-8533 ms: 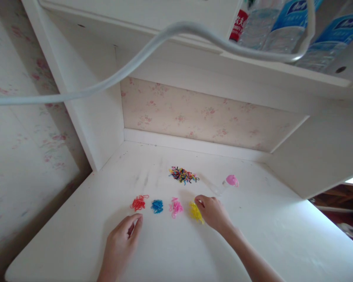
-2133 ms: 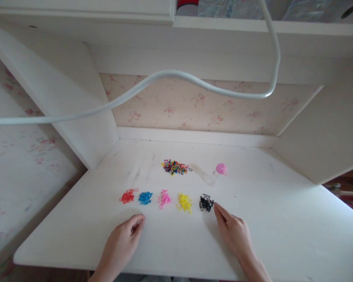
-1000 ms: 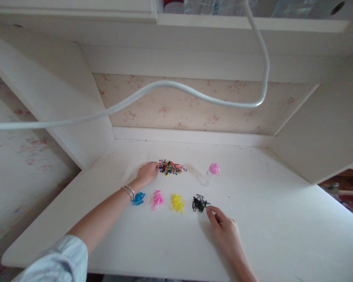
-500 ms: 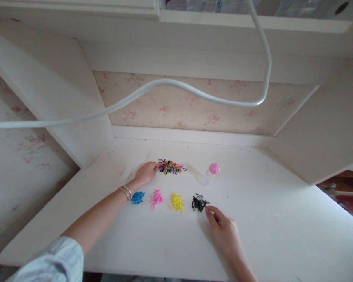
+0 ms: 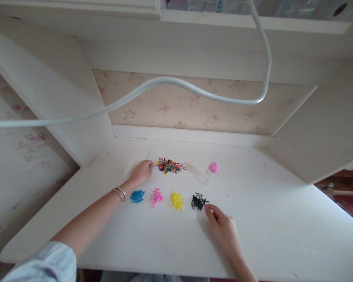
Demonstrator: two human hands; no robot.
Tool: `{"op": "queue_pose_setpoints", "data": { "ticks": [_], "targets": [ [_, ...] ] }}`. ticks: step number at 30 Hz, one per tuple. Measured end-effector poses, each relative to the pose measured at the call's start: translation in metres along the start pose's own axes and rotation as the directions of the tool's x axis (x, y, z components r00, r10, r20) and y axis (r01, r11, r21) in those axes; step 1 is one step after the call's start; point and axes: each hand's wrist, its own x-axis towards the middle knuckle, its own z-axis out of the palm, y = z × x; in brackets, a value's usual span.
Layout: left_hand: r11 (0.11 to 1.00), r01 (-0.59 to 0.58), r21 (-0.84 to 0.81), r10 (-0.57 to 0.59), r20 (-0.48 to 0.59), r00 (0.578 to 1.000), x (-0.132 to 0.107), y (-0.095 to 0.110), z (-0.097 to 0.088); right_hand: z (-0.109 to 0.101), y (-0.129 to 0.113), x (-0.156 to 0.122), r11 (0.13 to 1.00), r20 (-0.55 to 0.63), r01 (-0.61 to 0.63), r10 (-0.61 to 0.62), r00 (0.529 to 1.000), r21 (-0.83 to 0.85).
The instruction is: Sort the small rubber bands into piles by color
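My left hand (image 5: 141,172) is closed in a pinch on a black rubber band (image 5: 155,165), which sticks out toward the pile of mixed-colour rubber bands (image 5: 170,166). Closer to me lie sorted piles in a row: blue bands (image 5: 137,196), pink bands (image 5: 156,197), yellow bands (image 5: 176,201) and black bands (image 5: 198,201). At the right edge of the black pile, my right hand (image 5: 222,229) has thumb and forefinger pressed together. Whatever is between those fingertips is too small to make out.
A clear bottle with a pink cap (image 5: 213,168) lies on the white desk (image 5: 267,219), right of the mixed pile. A white cable (image 5: 170,80) crosses in front of the view. White panels and a shelf surround the desk.
My left hand has drawn back left from the mixed pile with a black rubber band between its fingertips. My right hand has stayed by the black pile.
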Motion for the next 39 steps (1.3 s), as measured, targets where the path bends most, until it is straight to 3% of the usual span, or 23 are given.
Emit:
{"op": "queue_pose_setpoints", "data": {
  "ticks": [6,9,12,17,23,28,31,33,35,39],
  "targets": [
    [0.999,-0.028,-0.034,0.027,-0.024,0.999,-0.008,0.013,-0.011,0.000,-0.001,0.000,1.000,-0.004,-0.002,0.002,1.000,0.003],
    [0.989,-0.132,-0.071,0.133,0.007,0.991,-0.020,0.036,-0.017,0.000,-0.001,0.000,1.000,-0.002,0.002,-0.002,1.000,0.007],
    [0.951,-0.282,-0.128,0.292,0.071,0.954,-0.038,0.069,-0.019,-0.001,-0.002,-0.001,1.000,0.001,0.003,-0.003,1.000,0.008],
    [0.878,-0.439,-0.190,0.468,0.153,0.870,-0.071,0.117,-0.007,-0.002,-0.006,-0.002,1.000,-0.003,0.001,-0.001,1.000,0.017],
    [0.873,-0.448,-0.194,0.481,0.188,0.856,-0.078,0.139,0.013,0.001,-0.002,-0.002,0.999,-0.022,0.008,-0.007,1.000,0.045],
    [0.896,-0.393,-0.208,0.423,0.125,0.898,-0.074,0.128,-0.010,0.002,0.000,-0.002,0.998,-0.024,0.026,-0.024,0.999,0.063],
    [0.915,-0.315,-0.252,0.335,0.039,0.941,-0.091,0.106,-0.033,0.000,0.001,-0.002,0.997,-0.016,0.018,-0.017,1.000,0.071],
    [0.900,-0.177,-0.399,0.186,-0.016,0.982,-0.113,0.085,-0.043,0.000,0.001,-0.002,0.998,-0.001,0.010,-0.010,1.000,0.064],
    [0.873,-0.025,-0.488,0.026,-0.005,1.000,-0.138,0.058,-0.047,0.000,0.000,-0.002,0.998,0.012,0.007,-0.007,1.000,0.055],
    [0.869,0.206,-0.451,-0.283,-0.111,0.953,-0.177,-0.001,-0.041,0.002,0.000,-0.003,0.997,0.005,-0.006,0.006,1.000,0.083]
  ]
}}
